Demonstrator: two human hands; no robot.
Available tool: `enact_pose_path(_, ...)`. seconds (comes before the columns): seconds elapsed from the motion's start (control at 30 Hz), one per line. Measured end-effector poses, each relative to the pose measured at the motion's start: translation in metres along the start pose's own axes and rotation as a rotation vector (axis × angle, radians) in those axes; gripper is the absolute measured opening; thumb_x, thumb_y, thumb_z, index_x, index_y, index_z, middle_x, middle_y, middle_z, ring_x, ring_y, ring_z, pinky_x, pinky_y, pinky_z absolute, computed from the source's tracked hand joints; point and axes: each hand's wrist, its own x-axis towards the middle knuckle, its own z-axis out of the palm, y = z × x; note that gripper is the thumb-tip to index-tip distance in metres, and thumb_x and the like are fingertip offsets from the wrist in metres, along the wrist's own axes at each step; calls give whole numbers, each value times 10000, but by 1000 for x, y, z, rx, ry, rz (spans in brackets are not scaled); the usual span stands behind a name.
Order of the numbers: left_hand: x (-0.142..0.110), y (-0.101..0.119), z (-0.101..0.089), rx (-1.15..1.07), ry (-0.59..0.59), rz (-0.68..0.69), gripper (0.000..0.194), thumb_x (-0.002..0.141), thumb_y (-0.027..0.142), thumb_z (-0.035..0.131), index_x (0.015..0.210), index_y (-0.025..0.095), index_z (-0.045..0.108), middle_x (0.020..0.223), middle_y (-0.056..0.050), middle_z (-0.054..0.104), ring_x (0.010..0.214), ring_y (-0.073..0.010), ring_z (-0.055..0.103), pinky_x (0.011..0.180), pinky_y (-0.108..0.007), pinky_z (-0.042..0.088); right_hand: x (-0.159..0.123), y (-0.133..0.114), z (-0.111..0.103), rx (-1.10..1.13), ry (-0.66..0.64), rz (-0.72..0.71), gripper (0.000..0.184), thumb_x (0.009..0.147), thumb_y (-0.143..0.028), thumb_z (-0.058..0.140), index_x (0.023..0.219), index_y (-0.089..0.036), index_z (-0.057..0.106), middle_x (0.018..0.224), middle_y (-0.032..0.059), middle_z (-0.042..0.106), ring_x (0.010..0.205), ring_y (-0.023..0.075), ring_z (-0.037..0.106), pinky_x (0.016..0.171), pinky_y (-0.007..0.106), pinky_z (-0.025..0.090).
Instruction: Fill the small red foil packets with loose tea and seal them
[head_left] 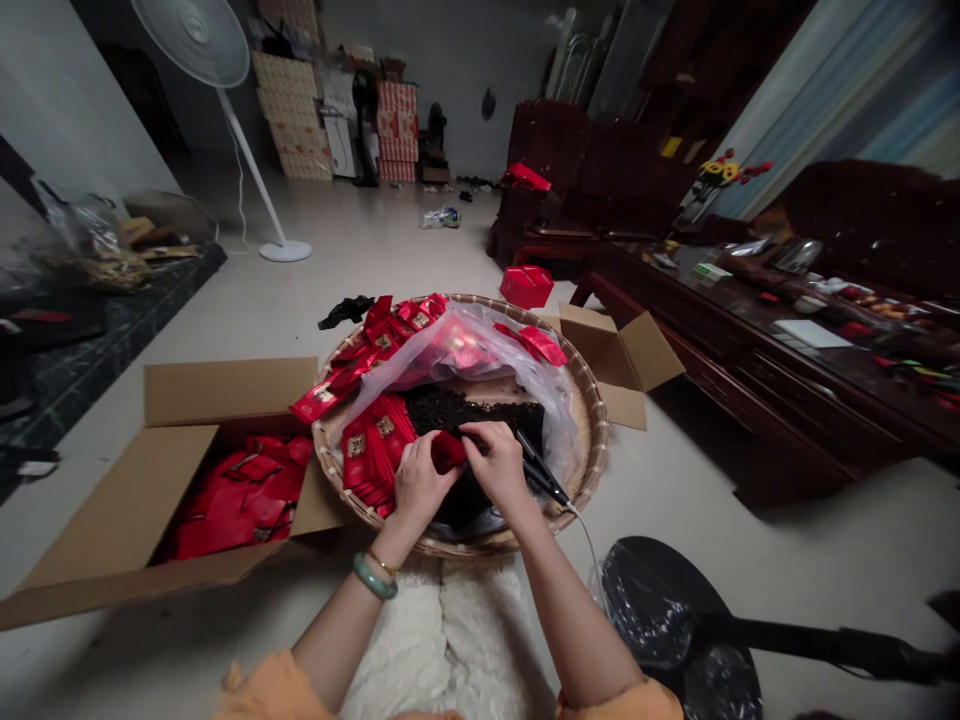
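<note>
"Where's the red sachet [448, 451]?"

"Twelve o'clock, over the dark tea [472, 412] in the bamboo tray [592, 430]."

"And the hands?"

"The left hand [416, 485] and right hand [499, 465] pinch it from both sides, holding it steady."

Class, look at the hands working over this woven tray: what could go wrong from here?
The black corded tool lies by the right hand, its white cord trailing off the woven tray; a snag could drag it. The red sachet, pinched with the left hand, sits over loose dark tea, so leaves could spill. If the tool heats, the clear plastic bag nearby might melt.
</note>
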Motion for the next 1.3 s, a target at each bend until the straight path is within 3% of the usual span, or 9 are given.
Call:
enact_pose_path(0.2, 0, -3, 1, 8, 6, 12, 524, 680, 273, 690, 1148, 165, 482, 1069, -117, 607, 990, -289, 551, 829, -408, 476, -5, 1, -5, -139, 44, -113, 206, 803, -240, 565, 973, -236, 680, 1048, 70, 634, 1125, 249, 444, 974, 443, 387)
enact_pose_path(0.33, 0, -4, 1, 17, 2, 28, 480, 719, 242, 649, 1158, 154, 477, 1068, -120, 603, 985, -285, 547, 841, -404, 470, -10, 4, 1, -211, -65, -146, 236, 768, -306, 625, 992, -253, 678, 1128, 90, 576, 1193, 284, 389, 1017, 506, 332)
enact_pose_path(0.47, 0, -6, 0, 22, -13, 31, 516, 700, 293, 679, 1153, 149, 480, 1054, -114, 595, 981, -287, 536, 837, -408, 470, -10, 2, 3, -109, -13, -88, 169, 820, -285, 562, 930, -219, 671, 1036, 92, 608, 1071, 243, 499, 941, 424, 418)
enact_pose_path(0.57, -1, -8, 0, 11, -17, 73, 542, 672, 274, 699, 1153, 161, 478, 1057, -105, 586, 990, -276, 530, 857, -403, 462, -3, -2, 1, -5, 24, -33, 228, 847, -257, 511, 1037, -207, 627, 1012, 84, 624, 964, 205, 564, 858, 361, 463)
enact_pose_path(0.73, -2, -8, 1, 16, -1, 108, 496, 692, 279, 677, 1140, 178, 491, 1030, -100, 587, 961, -272, 539, 829, -402, 468, 12, 1, 5, 39, -214, -49, 245, 834, -165, 492, 985, -236, 672, 960, 44, 686, 890, 182, 612, 832, 328, 468)
enact_pose_path(0.87, -2, -8, 0, 1, -17, 96, 520, 675, 270, 694, 1145, 179, 489, 1051, -94, 582, 980, -271, 534, 846, -398, 465, 13, 10, 4, 79, -80, 14, 186, 819, -187, 523, 864, -232, 698, 849, 32, 699, 813, 179, 627, 765, 304, 482)
enact_pose_path(1.0, -1, -8, -1, -8, -20, 81, 540, 665, 262, 702, 1153, 185, 484, 1052, -89, 575, 991, -269, 532, 851, -402, 467, 9, 16, 0, 118, 39, 42, 204, 829, -203, 497, 919, -218, 680, 884, 44, 683, 845, 177, 623, 781, 302, 484)
enact_pose_path(1.13, -2, -8, 1, -39, -30, 103, 527, 668, 242, 697, 1147, 193, 483, 1048, -82, 566, 983, -257, 539, 852, -395, 469, 4, 13, 1, 126, -123, -3, 290, 824, -227, 518, 1092, -220, 629, 1017, 62, 661, 929, 177, 611, 822, 300, 481)
enact_pose_path(1.3, -2, -10, 0, -68, -29, 78, 521, 680, 225, 677, 1156, 203, 468, 1042, -76, 547, 987, -251, 549, 838, -386, 481, 0, 8, 2, 111, -148, 36, 220, 837, -230, 498, 939, -224, 693, 888, 42, 702, 793, 172, 643, 723, 286, 494)
